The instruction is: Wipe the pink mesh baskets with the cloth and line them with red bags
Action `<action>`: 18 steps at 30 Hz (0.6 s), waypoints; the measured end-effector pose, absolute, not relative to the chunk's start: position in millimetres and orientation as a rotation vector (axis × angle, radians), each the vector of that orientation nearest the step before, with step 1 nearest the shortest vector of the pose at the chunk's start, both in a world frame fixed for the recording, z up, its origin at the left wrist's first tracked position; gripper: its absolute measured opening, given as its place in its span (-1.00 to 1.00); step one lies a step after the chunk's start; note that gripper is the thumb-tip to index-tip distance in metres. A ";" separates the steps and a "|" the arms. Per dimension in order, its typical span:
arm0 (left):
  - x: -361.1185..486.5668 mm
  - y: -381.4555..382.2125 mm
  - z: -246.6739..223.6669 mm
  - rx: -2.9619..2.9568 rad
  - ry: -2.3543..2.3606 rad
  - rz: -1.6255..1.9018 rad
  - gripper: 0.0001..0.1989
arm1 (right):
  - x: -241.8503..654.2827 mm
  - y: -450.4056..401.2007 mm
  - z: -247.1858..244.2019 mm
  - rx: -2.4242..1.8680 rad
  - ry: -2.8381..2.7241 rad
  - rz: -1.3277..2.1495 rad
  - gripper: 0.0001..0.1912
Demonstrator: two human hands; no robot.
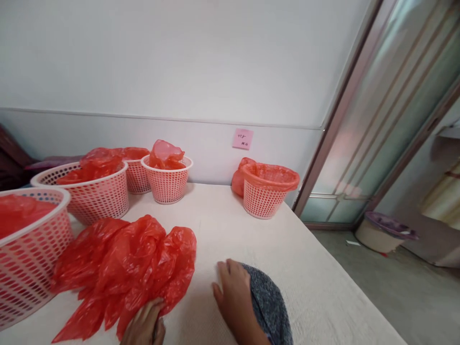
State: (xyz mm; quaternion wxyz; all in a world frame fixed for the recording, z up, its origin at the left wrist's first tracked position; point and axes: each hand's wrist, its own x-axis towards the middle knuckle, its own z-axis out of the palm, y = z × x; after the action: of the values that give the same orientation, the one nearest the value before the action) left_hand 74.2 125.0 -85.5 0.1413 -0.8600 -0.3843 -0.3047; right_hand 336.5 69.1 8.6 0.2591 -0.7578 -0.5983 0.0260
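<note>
A heap of crumpled red plastic bags (132, 258) lies on the white surface (219, 225), left of centre. At its lower edge is my left hand (145, 323), its fingers bent against the red plastic; whether they grip it cannot be made out. My right hand (233, 290) rests on the white surface to the right of the heap, fingers apart and nothing in them. Dark grey speckled cloth (269, 302) lies beside and behind my right wrist. At the back right, a white perforated basket (263, 199) has a red bag (275, 176) folded over its rim.
Several perforated baskets holding red plastic stand at the left, including a large near one (32, 268) and a smaller one (168, 184). A pink note (242, 139) is on the wall. Past the right edge, a lined bin (381, 232) stands on the floor.
</note>
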 end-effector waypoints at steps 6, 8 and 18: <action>76.0 120.7 -77.1 -2.472 -1.104 -0.864 -0.76 | 392.0 45.8 -10.4 -2.558 -1.489 0.002 -0.41; 75.6 120.0 -77.0 -2.462 -1.118 -0.855 -0.76 | 401.4 41.8 -17.6 -2.587 -1.510 0.029 -0.46; 74.2 121.9 -84.4 -2.454 -1.156 -0.876 -0.74 | 499.5 10.1 -18.5 -2.670 -1.470 -0.295 -0.51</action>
State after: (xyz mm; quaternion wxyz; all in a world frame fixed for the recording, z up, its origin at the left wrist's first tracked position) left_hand 74.2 121.9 -84.4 0.1452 -0.8518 -0.4013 -0.3040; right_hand 499.5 10.1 -18.5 0.0397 -0.8712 -0.4798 -0.0961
